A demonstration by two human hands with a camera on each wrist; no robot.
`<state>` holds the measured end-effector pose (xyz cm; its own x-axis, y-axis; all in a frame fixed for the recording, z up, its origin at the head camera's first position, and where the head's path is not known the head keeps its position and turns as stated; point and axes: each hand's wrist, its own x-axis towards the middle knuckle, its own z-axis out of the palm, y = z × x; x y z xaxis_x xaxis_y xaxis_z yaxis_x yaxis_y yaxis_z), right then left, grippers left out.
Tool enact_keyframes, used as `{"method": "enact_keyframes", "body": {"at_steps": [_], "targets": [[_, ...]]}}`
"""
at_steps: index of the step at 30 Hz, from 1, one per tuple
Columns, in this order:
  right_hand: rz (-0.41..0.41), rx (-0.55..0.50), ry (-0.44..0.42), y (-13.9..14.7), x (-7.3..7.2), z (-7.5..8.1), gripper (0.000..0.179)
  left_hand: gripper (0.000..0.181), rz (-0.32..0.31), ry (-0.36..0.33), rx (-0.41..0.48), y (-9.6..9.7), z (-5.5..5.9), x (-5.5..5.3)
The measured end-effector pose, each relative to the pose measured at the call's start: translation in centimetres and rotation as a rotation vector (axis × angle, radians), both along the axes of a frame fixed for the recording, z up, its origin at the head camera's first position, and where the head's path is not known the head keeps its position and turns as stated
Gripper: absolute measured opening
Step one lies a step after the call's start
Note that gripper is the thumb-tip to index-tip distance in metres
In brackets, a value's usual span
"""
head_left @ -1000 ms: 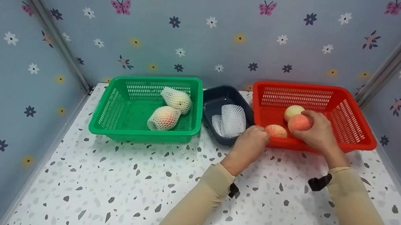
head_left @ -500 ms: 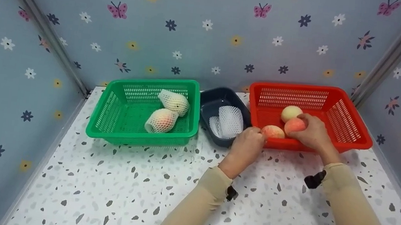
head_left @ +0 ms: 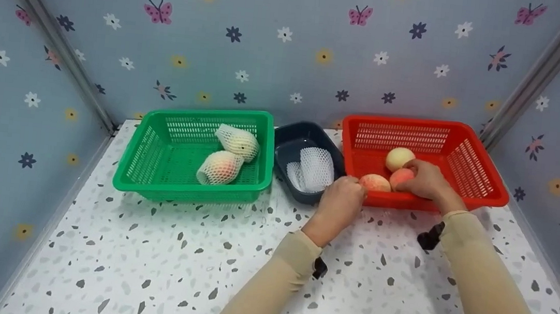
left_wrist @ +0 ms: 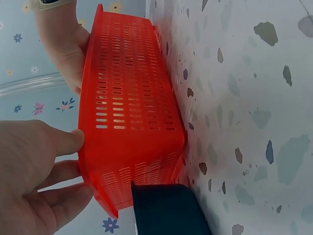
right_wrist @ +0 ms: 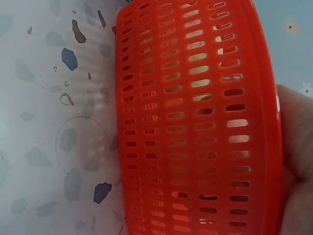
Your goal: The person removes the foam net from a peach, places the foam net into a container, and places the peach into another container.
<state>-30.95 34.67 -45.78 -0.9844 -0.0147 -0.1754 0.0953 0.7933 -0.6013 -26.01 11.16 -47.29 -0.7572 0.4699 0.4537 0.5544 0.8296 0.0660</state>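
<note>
Holding a peach (head_left: 401,179) at its fingertips (head_left: 411,164) is the right hand (head_left: 426,180); the left hand (head_left: 343,200) grips a basket (head_left: 402,134).

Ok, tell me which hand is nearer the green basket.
Left: the left hand is right of the green basket, gripping the red basket; the right hand is farther right, holding a fruit.

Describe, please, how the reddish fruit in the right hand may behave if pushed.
The reddish fruit looks round, so it would probably roll. The pale fruit close behind could halt a backward roll. Its skin may bruise easily, since similar fruits in the green basket wear nets.
</note>
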Motion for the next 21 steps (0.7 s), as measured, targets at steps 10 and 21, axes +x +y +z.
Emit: {"method": "enact_keyframes", "body": {"at_steps": [10, 21], "targets": [[0.017, 0.013, -0.032, -0.15, -0.19, -0.12, 0.064, 0.010, -0.017, -0.038, 0.026, -0.29, 0.23, -0.14], [0.000, 0.035, 0.047, -0.27, -0.13, -0.39, 0.056, 0.010, -0.020, -0.031, 0.014, -0.37, 0.04, -0.16]]}}
